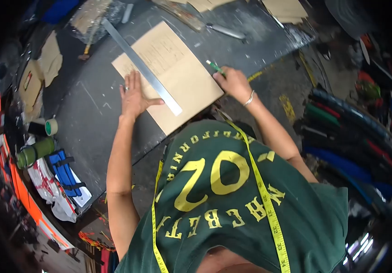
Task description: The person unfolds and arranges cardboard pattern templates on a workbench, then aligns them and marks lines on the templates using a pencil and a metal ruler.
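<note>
On the dark worktable lies a brown paper sheet or card (pixel 191 86) with faint handwriting on its far half. A flat metal ruler (pixel 143 68) crosses it diagonally, its far end reaching past the sheet. My left hand (pixel 134 98) rests with fingers spread on the sheet's left part, the thumb stretched to the ruler's edge. At the sheet's right edge my right hand (pixel 238 85) is closed around a green pen (pixel 214 67), which points up and away. A yellow measuring tape (pixel 269 204) hangs around my neck over a green shirt.
Farther back on the worktable (pixel 91 98) lie a utility knife (pixel 225 31), a hammer-like tool (pixel 85 53) and brown paper scraps (pixel 51 58). At left are a tape roll (pixel 51 127), a green roll (pixel 35 152) and blue strapped fabric (pixel 66 173). Fabric rolls (pixel 341 132) are stacked at right.
</note>
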A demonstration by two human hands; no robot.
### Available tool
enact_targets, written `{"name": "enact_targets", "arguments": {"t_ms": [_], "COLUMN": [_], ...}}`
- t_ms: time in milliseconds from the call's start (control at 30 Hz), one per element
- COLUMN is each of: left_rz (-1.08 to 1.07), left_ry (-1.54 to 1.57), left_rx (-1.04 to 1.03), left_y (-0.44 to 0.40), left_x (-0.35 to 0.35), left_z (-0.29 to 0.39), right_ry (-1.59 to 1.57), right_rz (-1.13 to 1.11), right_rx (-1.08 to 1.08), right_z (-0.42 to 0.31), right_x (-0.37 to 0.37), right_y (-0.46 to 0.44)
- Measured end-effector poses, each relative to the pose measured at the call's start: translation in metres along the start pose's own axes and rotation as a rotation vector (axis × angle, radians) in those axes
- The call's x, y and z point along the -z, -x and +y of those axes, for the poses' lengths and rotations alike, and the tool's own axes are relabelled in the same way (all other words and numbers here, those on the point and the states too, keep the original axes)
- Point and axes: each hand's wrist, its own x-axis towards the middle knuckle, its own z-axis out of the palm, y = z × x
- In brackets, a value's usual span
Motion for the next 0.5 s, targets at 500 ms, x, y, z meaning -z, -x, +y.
{"name": "enact_targets", "arguments": {"t_ms": [500], "left_rz": [0.090], "left_ry": [0.024], "left_rx": [-0.027], "left_y": [0.008], "left_x": [-0.008], "left_z": [-0.008], "right_ry": [0.018], "right_rz": [-0.099], "right_rx": [-0.323], "right_z": [-0.004], "right_x": [-0.008], "right_y": [0.025]}}
